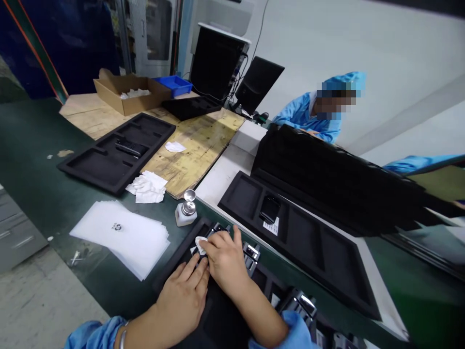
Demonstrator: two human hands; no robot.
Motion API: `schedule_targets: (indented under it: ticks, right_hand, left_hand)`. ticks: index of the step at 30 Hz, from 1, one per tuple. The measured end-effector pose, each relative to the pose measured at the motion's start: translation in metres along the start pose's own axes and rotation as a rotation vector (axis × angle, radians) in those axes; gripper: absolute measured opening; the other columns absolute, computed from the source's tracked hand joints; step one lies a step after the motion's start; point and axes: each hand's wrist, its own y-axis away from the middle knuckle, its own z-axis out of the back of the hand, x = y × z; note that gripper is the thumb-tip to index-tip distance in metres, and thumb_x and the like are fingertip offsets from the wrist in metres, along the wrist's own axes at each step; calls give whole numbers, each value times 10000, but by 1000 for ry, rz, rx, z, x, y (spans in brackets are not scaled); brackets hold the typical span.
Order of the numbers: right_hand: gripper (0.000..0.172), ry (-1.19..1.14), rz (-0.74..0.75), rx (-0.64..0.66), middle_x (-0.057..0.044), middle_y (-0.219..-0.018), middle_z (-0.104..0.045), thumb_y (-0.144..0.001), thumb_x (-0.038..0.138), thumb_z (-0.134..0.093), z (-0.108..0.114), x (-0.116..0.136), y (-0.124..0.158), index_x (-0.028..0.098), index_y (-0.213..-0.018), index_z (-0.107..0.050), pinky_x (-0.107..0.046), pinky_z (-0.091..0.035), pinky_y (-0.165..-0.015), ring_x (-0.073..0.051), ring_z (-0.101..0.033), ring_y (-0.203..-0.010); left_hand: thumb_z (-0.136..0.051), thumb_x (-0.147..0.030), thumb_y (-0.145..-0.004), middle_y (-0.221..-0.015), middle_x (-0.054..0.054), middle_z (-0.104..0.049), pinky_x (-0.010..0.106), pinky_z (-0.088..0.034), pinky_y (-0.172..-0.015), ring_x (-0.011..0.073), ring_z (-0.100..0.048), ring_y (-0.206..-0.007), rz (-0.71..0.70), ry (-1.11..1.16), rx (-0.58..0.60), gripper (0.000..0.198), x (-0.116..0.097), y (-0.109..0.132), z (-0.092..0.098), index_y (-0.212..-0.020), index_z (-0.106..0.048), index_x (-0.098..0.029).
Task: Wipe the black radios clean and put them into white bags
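Note:
My right hand (225, 259) pinches a small white wipe (200, 244) and presses it onto a black device (218, 232) lying on a dark fixture near the table's front edge. Beside it, my left hand (183, 293) rests flat, fingers stretched out, on the black part and steadies it. A small white dispenser bottle (186, 211) with a metal top stands just beyond the hands.
A stack of clear bags (123, 237) lies at left, crumpled white wipes (148, 187) behind it. Black foam trays (116, 155) (298, 237) sit left and right, a tall tray stack (334, 179) behind. A cardboard box (127, 94) and monitors stand far back. A co-worker in blue (319, 114) sits beyond.

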Motion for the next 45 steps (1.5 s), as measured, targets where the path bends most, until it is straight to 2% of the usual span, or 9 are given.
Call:
schedule_targets:
  ticks: [3, 7, 12, 14, 20, 28, 36, 40, 45]
  right_hand:
    - [276, 31, -34, 6, -11, -814, -677, -871, 116, -571, -3, 4, 16, 289, -1024, -723, -593, -110, -1110, -216, -520, -858]
    - [305, 62, -52, -42, 0, -772, -665, -905, 106, -497, 26, -13, 51, 292, -988, -724, -581, -142, -1092, -213, -537, -843]
    - [211, 198, -233, -352, -28, -821, -676, -948, 295, -520, 65, -51, 87, 263, -957, -727, -537, -273, -1002, -224, -551, -847]
    - [222, 222, -297, -368, -30, -813, -681, -949, 310, -521, 62, -59, 84, 265, -944, -738, -527, -294, -977, -221, -547, -837]
    - [235, 217, -291, -145, -2, -832, -695, -923, 181, -556, 27, -57, 54, 314, -985, -740, -611, -164, -1048, -217, -518, -883]
    - [242, 274, -338, -286, -22, -780, -682, -936, 204, -496, 47, -64, 111, 259, -933, -732, -602, -216, -1032, -228, -527, -835]
    - [245, 113, -267, -134, 2, -816, -700, -886, 161, -580, 20, -15, 92, 299, -1040, -712, -584, -86, -1115, -215, -538, -865]
    - [261, 142, -300, -187, 8, -802, -701, -890, 141, -551, 40, -30, 128, 306, -1000, -719, -584, -117, -1108, -210, -564, -849]
    - [204, 259, -582, -471, -45, -828, -705, -942, 338, -538, 86, -65, 205, 243, -945, -718, -466, -384, -912, -233, -599, -810]
  left_hand:
    - [-446, -241, -939, -1412, 32, -559, 367, -435, -1005, 248, -479, -1319, 5, 23, 29, 425, 1, -1, 2, -1335, -570, -148]
    - [-444, -252, -944, -1443, 26, -526, 378, -442, -996, 247, -472, -1326, 0, 46, 39, 427, 4, 0, 6, -1342, -562, -155]
    - [-456, -299, -967, -1422, 44, -548, 431, -428, -1011, 281, -501, -1293, -12, 60, -15, 396, -4, -4, 9, -1317, -584, -166]
    - [-458, -335, -977, -1451, 42, -517, 454, -416, -1029, 294, -477, -1314, -70, 76, -6, 405, -17, -11, 7, -1331, -571, -176]
    - [-485, -509, -952, -1528, 65, -410, 494, -381, -1085, 296, -344, -1410, -222, 154, 143, 612, -56, -23, -18, -1440, -443, -142]
    - [-411, -385, -992, -1559, 72, -352, 450, -378, -1084, 279, -286, -1442, -231, 163, 175, 541, -53, -21, -17, -1467, -402, -127]
    - [-446, -312, -971, -1472, 88, -489, 421, -377, -1086, 273, -369, -1401, -245, 142, 195, 481, -54, -26, -9, -1416, -484, -134]
    - [-452, -253, -953, -1523, 39, -423, 390, -383, -1089, 241, -352, -1413, -243, 129, 173, 485, -50, -25, -8, -1432, -461, -176]
    - [-493, -217, -925, -1478, 52, -484, 426, -391, -1082, 278, -418, -1369, -276, 103, 119, 473, -60, -28, -11, -1396, -504, -172]
